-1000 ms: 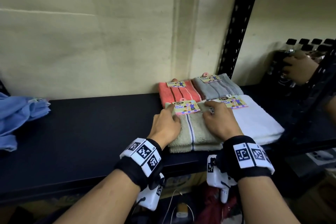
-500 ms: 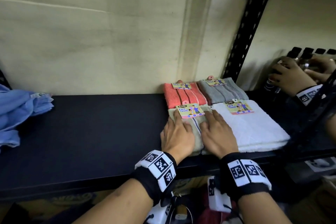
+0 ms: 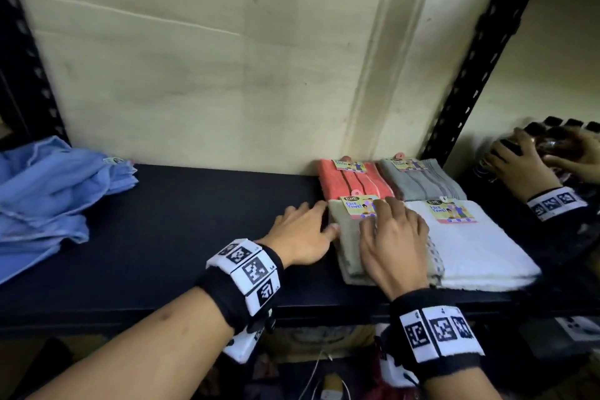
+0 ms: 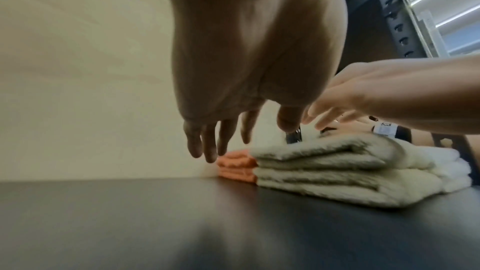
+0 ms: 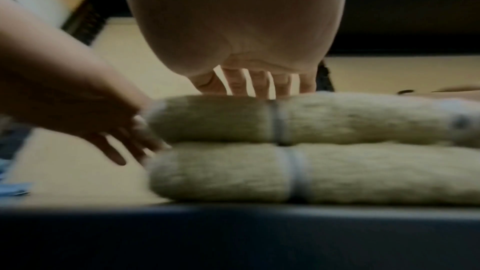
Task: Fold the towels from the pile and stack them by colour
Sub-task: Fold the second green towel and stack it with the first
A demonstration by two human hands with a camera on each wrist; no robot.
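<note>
Two folded beige towels (image 3: 349,239) (image 4: 324,169) (image 5: 337,151) lie stacked near the shelf's front edge. My right hand (image 3: 394,234) (image 5: 254,83) lies flat on top of the stack, fingers spread near its paper label. Just left of the stack is my left hand (image 3: 302,230) (image 4: 215,134), fingers straight, thumb tip at the towel's side. A coral towel (image 3: 350,182) (image 4: 236,166) and a grey towel (image 3: 422,182) sit folded at the back against the wall. A white folded towel (image 3: 477,243) lies right of the beige stack. Blue towels (image 3: 48,191) lie crumpled at the far left.
The dark shelf board (image 3: 194,221) stretches between the blue pile and the folded stacks. A black perforated upright (image 3: 470,55) stands behind the grey towel. Beyond it, another person's hands (image 3: 526,162) handle dark-capped bottles (image 3: 571,127).
My left hand has slid off the top of the beige towel to its left side. The right hand stays flat on the stack. My view has shifted left.
</note>
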